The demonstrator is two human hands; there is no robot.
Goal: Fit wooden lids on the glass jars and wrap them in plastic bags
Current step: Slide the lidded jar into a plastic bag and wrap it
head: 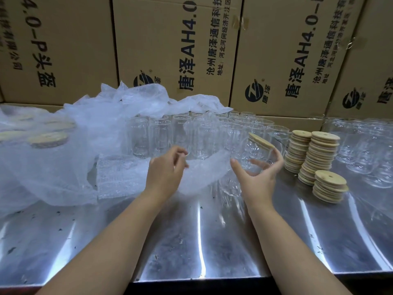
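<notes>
Gripping a glass jar in the right hand, raised above the desk and tilted, with the wooden lid already seated on top. Pinching the edge of a plastic bag with the left hand, just beside the jar, probably to hold the mouth open for it. Working near the lid stacks and the rows of bare jars behind, presumably to keep reaches short. Looks like bagging comes next.
</notes>
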